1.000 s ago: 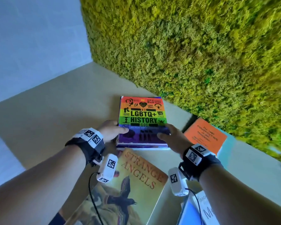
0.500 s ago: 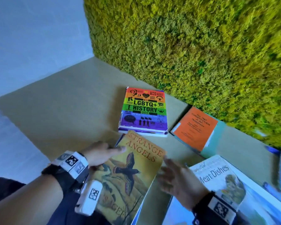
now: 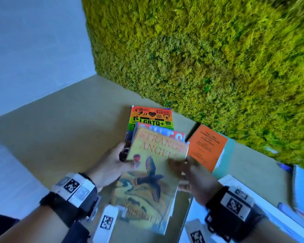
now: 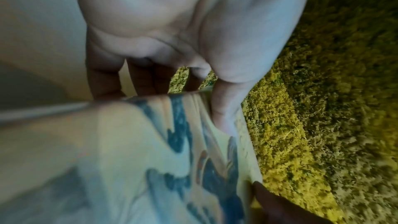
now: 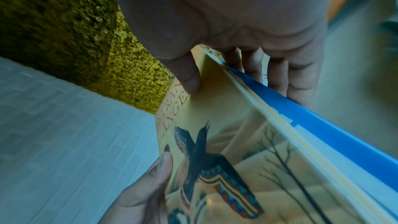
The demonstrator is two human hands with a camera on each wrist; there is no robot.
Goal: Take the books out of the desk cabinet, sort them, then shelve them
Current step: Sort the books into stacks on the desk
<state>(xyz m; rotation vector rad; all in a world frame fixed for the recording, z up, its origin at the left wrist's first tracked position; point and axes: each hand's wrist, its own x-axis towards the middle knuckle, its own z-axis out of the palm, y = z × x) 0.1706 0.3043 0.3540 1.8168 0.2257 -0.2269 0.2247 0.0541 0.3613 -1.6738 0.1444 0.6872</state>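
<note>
Books are the matter here, and two of them are up off the bench (image 3: 63, 130) at once: the yellow "Strange Angels" paperback (image 3: 153, 174) with a thinner blue-covered book (image 3: 174, 135) pressed against its underside, both held over the near end of the rainbow "LGBTQ+ History" book (image 3: 151, 116), which lies flat by the moss wall (image 3: 218, 58).

The likeliest slip, as I judge it, is the blue-covered book sliding out from under the paperback. The right wrist view shows the two edges already stepped apart, not flush, and glossy covers give little friction. A tilt toward the far end would send it onto the rainbow cover or off toward the orange constitution booklet (image 3: 207, 146) just beside. Setting the pair down skewed could also leave a stack that leans and later topples when shelved. Motion blur suggests speed, which adds to that risk.

The left hand (image 3: 111, 165) is curled round the paperback's left edge, thumb on the cover near the bird picture, fingers beneath. The right hand (image 3: 191, 176) pinches the opposite edge: thumb on top by the title, fingers (image 5: 277, 74) spread flat under the blue cover. Neither is fully closed; both clamp the pair between thumb and fingers.
</note>
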